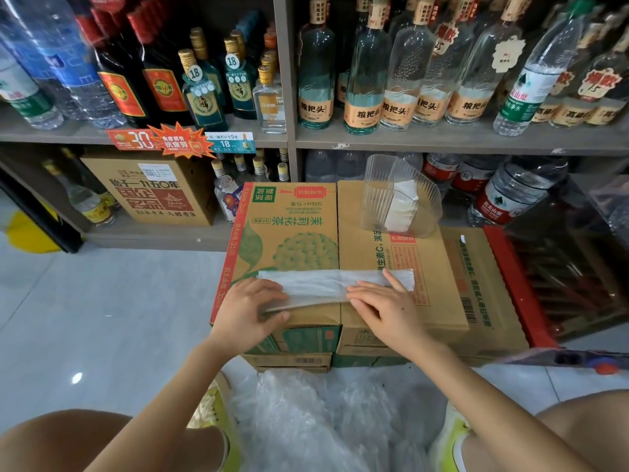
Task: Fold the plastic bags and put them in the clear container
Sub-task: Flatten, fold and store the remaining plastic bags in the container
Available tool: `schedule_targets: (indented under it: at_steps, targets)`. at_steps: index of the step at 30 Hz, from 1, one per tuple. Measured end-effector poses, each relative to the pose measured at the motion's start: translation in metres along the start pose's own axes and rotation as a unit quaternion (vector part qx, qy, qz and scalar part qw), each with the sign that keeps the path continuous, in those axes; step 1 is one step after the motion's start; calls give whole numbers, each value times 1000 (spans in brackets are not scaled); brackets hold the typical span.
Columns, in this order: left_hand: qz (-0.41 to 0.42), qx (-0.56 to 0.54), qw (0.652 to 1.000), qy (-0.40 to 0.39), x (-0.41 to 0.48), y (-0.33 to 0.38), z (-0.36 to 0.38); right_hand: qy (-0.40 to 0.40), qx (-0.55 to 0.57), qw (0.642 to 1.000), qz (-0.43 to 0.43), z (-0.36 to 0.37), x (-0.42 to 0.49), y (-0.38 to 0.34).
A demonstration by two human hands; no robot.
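A translucent white plastic bag (pixel 320 284) lies folded into a long flat strip across the tops of two cardboard boxes (pixel 296 233). My left hand (pixel 250 310) pinches the strip's left end, thumb under the near edge and fingers on top. My right hand (pixel 381 301) lies flat on the strip's right half, fingers straight and pressing it down. The clear ribbed container (pixel 381 195) stands at the far side of the right box, with folded white bags (pixel 403 207) inside. A heap of loose clear plastic bags (pixel 326 420) lies on the floor between my feet.
Shelves of glass and water bottles (pixel 367 73) rise right behind the boxes. A red crate (pixel 517 287) flanks the boxes on the right. Grey tiled floor (pixel 109 318) stretches to the left. My knees and yellow shoes frame the bag heap.
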State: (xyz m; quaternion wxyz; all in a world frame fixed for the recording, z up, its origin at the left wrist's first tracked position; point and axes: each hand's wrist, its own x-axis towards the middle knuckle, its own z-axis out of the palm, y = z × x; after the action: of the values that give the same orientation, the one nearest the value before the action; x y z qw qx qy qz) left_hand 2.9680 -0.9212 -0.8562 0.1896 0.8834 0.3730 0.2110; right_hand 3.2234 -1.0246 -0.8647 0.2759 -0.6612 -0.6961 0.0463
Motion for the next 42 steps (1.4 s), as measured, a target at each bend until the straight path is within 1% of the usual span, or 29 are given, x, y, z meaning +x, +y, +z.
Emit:
schedule_targets:
  at_steps: [3,6,8,12,15,20,22,23,24,25,26,27,28,29,31,32,33,35,37,39,40,41,42]
  targets:
    - [-56,-26,998,16,8,7,-4,7,55,997,50,-4,7,1]
    - [-131,-59,989,25,17,11,-6,-2,99,986,137,-10,20,2]
    - [-180,-79,980,24,20,12,-5,-11,113,978,173,-13,29,1]
    - [-251,-144,956,43,23,14,-3,1,45,981,188,-8,41,4]
    - [-279,-149,946,74,26,16,0,-25,0,978,206,-4,45,6]
    - [-302,-114,941,99,32,20,6,-38,-25,977,210,-1,49,8]
    - [-308,-60,942,119,32,22,8,-39,-28,976,211,-1,50,7]
    - [-289,-5,948,136,30,22,9,-43,-27,977,208,-1,51,8]
    - [-254,52,954,154,29,22,11,-48,-27,977,206,-2,52,8]
    - [-204,95,960,169,28,22,14,-53,-26,977,205,-3,53,8]
    - [-148,120,967,168,28,23,17,-58,-28,977,202,-3,54,9]
    - [-93,134,976,146,29,24,21,-62,-29,977,201,-4,54,9]
    - [-56,142,983,106,31,26,25,-62,-29,977,202,-4,54,8]
    - [-47,145,987,54,33,28,28,-62,-29,977,203,-5,54,8]
    - [-85,152,984,-42,36,33,34,-62,-32,977,200,-5,55,7]
    - [-112,157,978,-78,37,33,36,-63,-34,977,199,-5,55,6]
    - [-129,164,973,-96,37,32,39,-66,-34,977,199,-5,54,5]
    - [-141,177,969,-102,38,31,42,-69,-37,977,197,-7,54,4]
    - [-142,185,967,-106,38,31,43,-40,-64,981,180,-8,53,1]
    - [-145,188,965,-108,37,31,44,14,-106,989,102,-4,52,-10]
    - [-146,190,964,-111,37,31,45,24,-116,992,49,-1,53,-18]
    - [-145,194,963,-115,37,31,45,3,-124,992,3,5,53,-25]
    - [-145,198,962,-119,37,31,46,-53,-127,990,-21,11,53,-33]
